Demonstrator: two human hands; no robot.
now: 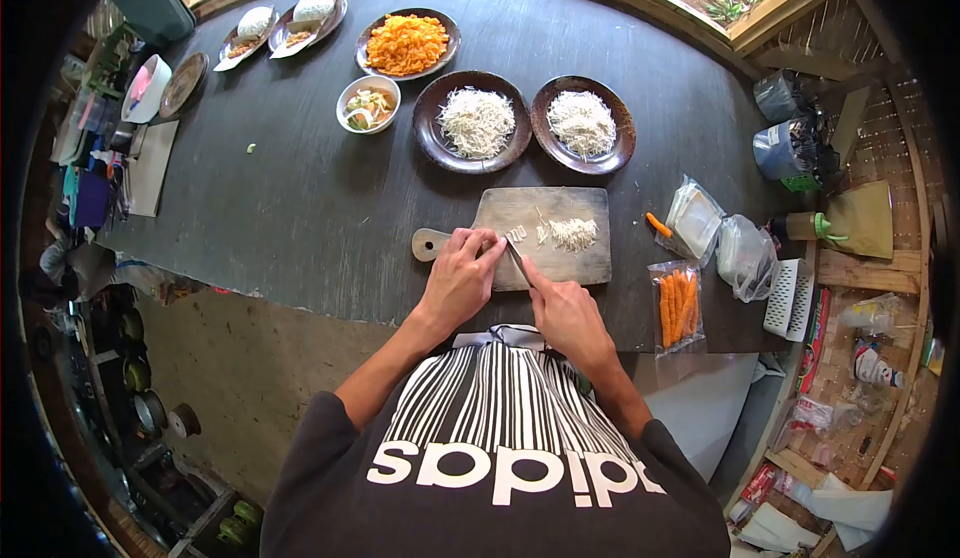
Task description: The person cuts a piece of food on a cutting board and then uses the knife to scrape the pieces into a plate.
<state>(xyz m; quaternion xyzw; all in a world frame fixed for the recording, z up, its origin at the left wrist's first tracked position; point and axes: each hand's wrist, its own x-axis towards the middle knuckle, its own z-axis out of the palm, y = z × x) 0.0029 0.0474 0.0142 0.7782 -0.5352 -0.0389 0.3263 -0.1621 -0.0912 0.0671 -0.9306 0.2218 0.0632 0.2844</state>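
A wooden cutting board (497,208) lies near the table's front edge. My right hand (568,320) is closed around a kitchen knife (518,260), its blade down at the board beside my left fingertips. My left hand (462,270) has its fingers curled and pressed down on the board's left part; pale food slices (515,234) show at the fingertips, the rest hidden beneath them. To the right on the board sits a small heap of thin white strips (574,235). Beyond it, two dark plates carry larger heaps of white strips (477,123) and similar white strips (582,124).
A plate of chopped orange carrot (407,44) and a white bowl of cut food (367,105) stand farther back. Bagged carrots (678,306), a plastic bag (747,256) and a white grater (789,299) lie at right. Two plates with rice (255,23) stand at back left.
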